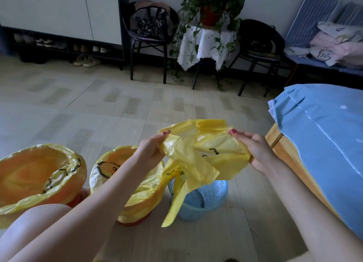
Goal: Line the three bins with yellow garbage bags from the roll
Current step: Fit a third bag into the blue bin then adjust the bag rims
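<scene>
A: Where does the lining stand?

B: 2 of the 3 bins look done. The left orange bin (39,175) and the middle bin (127,183) each wear a yellow liner folded over the rim. The blue basket bin (206,200) on the floor is bare.

A: And the bag for it?

B: The yellow garbage bag (204,159) hangs in the air right above that blue bin, a tail drooping into it. The left hand (151,149) pinches one edge of the mouth, the right hand (255,149) pinches the other, pulling it apart.

A: How will it handle?

B: Thin, light, limp film, probably clingy and easy to tear. I'd keep hold of the mouth edges and spread gently. The roll isn't visible.
</scene>
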